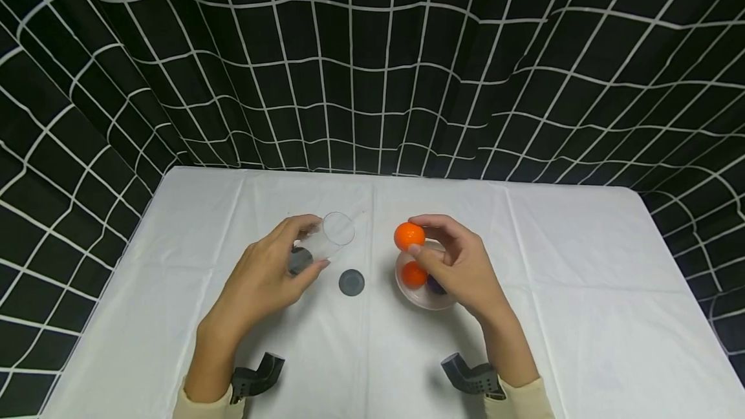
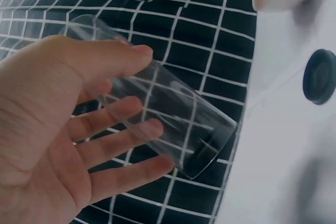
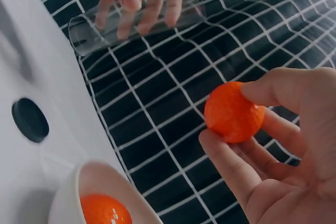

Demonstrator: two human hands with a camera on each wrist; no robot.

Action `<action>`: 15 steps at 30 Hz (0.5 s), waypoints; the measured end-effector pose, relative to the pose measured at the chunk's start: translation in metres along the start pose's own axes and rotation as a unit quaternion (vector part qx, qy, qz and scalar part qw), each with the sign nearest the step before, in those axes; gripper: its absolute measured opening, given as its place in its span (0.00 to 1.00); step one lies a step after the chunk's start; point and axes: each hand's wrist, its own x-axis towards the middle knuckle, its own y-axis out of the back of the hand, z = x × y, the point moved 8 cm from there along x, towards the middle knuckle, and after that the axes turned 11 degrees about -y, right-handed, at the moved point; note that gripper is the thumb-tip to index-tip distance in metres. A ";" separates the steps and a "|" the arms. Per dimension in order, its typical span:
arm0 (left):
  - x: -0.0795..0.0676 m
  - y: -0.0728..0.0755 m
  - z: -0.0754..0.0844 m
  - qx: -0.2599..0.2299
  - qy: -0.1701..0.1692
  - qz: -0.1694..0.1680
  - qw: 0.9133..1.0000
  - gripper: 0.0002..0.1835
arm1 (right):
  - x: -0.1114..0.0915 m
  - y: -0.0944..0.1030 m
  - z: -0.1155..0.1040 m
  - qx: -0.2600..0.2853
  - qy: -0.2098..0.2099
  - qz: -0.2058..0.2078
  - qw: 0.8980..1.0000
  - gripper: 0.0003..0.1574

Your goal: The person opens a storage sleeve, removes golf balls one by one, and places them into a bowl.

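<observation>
My left hand [image 1: 264, 270] holds a clear, see-through cylinder [image 2: 181, 111], thumb on one side and fingers on the other. In the head view its round rim [image 1: 339, 229] tilts up and to the right, and a dark grey disc [image 1: 300, 260] shows beside the palm. Between thumb and fingertips, my right hand [image 1: 456, 264] pinches an orange ball [image 1: 409, 236]. That ball is held above a small pale bowl [image 1: 427, 303]. Inside the bowl lie a second orange ball [image 1: 414, 275] and a dark ball [image 1: 436, 284], the latter partly hidden by the right hand.
A flat dark grey round lid [image 1: 352, 282] lies on the table between the hands, left of the bowl. White cloth covers the table [image 1: 582, 315]. Behind it and at both sides hang black curtains with a white grid [image 1: 372, 83].
</observation>
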 end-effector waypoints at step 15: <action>-0.001 -0.023 -0.023 -0.139 0.058 -0.035 0.988 0.30 | 0.004 0.014 0.010 -0.100 0.014 0.033 0.994 0.24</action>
